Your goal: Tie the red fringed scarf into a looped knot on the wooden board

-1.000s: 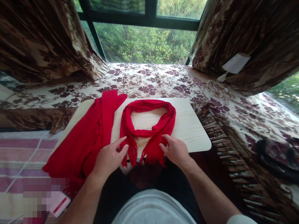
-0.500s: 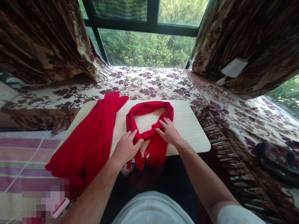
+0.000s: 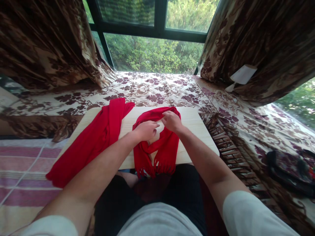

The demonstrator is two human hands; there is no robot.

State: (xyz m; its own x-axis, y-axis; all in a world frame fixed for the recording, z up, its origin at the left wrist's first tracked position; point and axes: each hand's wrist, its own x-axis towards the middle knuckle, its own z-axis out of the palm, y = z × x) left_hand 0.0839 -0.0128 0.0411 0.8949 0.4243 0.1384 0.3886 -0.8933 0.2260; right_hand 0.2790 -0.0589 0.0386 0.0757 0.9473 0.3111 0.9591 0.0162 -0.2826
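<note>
A red fringed scarf [image 3: 157, 149] lies in a loop on a light wooden tabletop [image 3: 194, 134], its ends crossed and its fringes hanging over the near edge. My left hand [image 3: 145, 130] and my right hand [image 3: 171, 120] are both at the far top of the loop, fingers curled and pinching the red fabric there. A second red scarf [image 3: 95, 141] lies stretched diagonally over the tabletop's left side, trailing onto the bed.
A brown floral bedspread [image 3: 152, 88] covers the window seat beyond the tabletop. Patterned curtains [image 3: 41, 42] hang on both sides of a window. A white lamp [image 3: 242, 75] stands at the right, a dark bag [image 3: 290, 170] lower right, a striped blanket [image 3: 22, 170] at the left.
Both hands moved from the scarf's crossed fringed ends up along its sides to the far top of the loop and closed on the fabric. The loop has narrowed.
</note>
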